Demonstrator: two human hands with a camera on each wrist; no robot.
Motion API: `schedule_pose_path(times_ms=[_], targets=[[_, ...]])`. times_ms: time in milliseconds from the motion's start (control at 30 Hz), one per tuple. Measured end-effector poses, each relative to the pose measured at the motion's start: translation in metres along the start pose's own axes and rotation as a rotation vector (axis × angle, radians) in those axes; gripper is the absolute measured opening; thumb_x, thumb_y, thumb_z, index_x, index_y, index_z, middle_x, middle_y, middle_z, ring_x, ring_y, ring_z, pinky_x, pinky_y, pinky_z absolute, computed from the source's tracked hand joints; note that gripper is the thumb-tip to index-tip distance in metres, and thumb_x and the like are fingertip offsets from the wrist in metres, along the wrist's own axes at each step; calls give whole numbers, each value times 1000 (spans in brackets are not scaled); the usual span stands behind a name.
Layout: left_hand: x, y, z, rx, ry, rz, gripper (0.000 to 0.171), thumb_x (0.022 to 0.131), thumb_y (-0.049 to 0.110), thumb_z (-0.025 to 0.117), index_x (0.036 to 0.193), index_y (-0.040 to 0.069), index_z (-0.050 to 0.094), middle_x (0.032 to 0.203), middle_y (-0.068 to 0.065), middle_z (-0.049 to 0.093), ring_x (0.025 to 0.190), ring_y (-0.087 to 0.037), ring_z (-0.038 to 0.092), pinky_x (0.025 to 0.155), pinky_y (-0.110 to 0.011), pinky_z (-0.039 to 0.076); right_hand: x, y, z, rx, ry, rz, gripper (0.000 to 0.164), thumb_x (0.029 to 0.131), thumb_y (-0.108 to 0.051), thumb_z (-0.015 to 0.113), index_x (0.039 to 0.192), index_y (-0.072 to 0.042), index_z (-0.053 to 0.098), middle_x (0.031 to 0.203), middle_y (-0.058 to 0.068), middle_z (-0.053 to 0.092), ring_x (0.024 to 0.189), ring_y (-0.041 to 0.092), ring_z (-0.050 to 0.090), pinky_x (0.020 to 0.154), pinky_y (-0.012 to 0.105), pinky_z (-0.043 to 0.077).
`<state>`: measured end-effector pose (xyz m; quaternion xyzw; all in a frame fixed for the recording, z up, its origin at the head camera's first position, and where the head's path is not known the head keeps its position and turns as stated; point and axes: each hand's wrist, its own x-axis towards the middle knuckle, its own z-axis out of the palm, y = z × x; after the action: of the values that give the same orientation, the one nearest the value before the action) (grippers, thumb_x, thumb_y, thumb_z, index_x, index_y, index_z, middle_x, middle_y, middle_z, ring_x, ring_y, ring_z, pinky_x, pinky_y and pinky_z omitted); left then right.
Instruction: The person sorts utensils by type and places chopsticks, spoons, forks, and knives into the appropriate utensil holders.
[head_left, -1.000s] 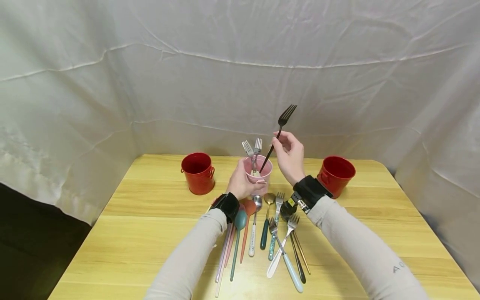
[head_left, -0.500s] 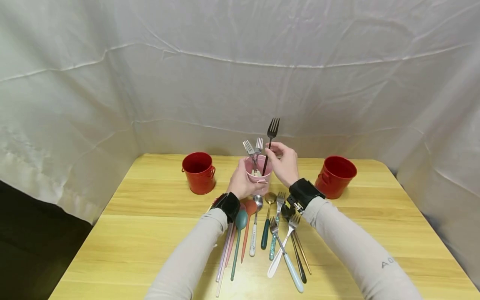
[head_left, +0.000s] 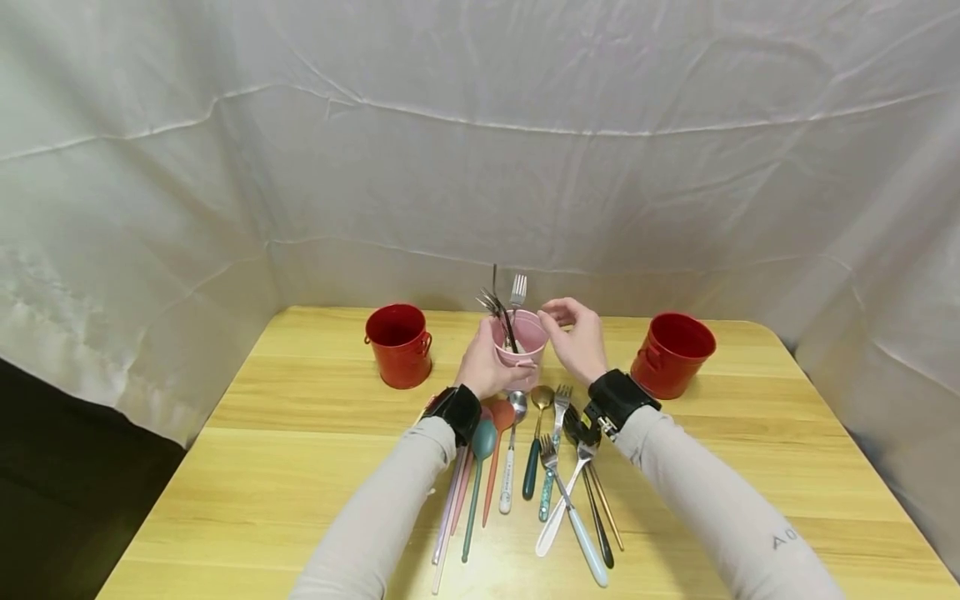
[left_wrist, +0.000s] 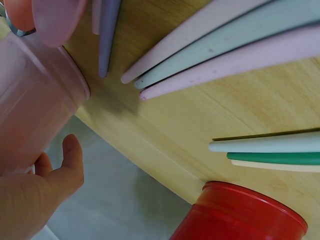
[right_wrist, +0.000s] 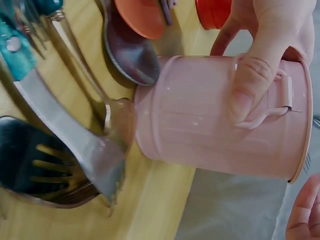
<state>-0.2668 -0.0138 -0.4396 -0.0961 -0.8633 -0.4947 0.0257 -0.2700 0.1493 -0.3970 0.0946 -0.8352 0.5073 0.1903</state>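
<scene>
My left hand (head_left: 480, 367) grips the pink metal bucket (head_left: 531, 332) from its left side at the back middle of the table. In the right wrist view the left thumb lies across the bucket's side by its small handle. Two silver-tined forks, one a silver fork (head_left: 518, 292), and a black fork (head_left: 507, 323) stand in it, the black one leaning left. My right hand (head_left: 579, 340) is just right of the rim, fingers loosely bent and holding nothing. Its fingertips (right_wrist: 306, 210) show at the lower right of the right wrist view.
Red buckets stand at left (head_left: 399, 354) and right (head_left: 670, 358). In front of the pink bucket lie several utensils, among them a teal spoon (head_left: 483, 442), an orange spoon (head_left: 501, 414), a gold spoon (head_left: 541, 397), a blue-handled fork (head_left: 585, 542) and chopsticks (head_left: 447, 517).
My right hand has lowered the black fork into the pink bucket and let go of it. The fork now leans left, and the hand has moved slightly right. The left hand stays put.
</scene>
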Motion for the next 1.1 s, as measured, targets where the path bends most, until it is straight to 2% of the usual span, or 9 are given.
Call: schedule_pose_path(times_ms=[133,267,567,667,900,1100], targets=[[0,0,1,6,-3,-8,92,61,27,89,133,13,33,125,-6,53,116,-20,51,101,-38,41,-7,5,-5,-2,7,17,16,90,-13,62,99,0,65,85,15,65,77,24,57,69,29,46],[1,-2,1,8,4,-2,93,60,27,89,133,13,33,124,-6,54,115,-20,51,101,-38,41,-19,1,-13,-20,-12,14,17,90,-9,60,101,4,63,85,19,63,77,27,57,68,28,44],[0,-4,-1,13,4,-8,93,60,26,89,133,13,33,125,-7,54,115,-20,51,99,-37,42,-36,22,-28,-107,-180,87,17,89,-10,59,101,1,63,87,16,64,78,25,58,71,34,48],[0,-4,-2,10,2,-7,93,60,26,89,133,13,33,125,-7,53,115,-20,51,99,-37,42,-43,26,-33,-130,-223,95,16,89,-10,59,101,0,63,85,14,63,77,25,57,68,34,48],[1,-6,-1,7,7,-4,93,59,27,89,133,14,34,125,-7,54,115,-20,52,100,-38,42,-63,28,-40,-184,-338,69,16,88,-9,60,102,-1,64,82,8,64,74,20,58,65,33,49],[-1,-3,-3,12,7,-2,93,60,25,89,133,12,34,126,-8,53,117,-21,51,101,-38,41,-76,29,-45,-210,-421,2,16,85,-5,61,100,1,64,80,6,64,73,19,59,66,34,51]])
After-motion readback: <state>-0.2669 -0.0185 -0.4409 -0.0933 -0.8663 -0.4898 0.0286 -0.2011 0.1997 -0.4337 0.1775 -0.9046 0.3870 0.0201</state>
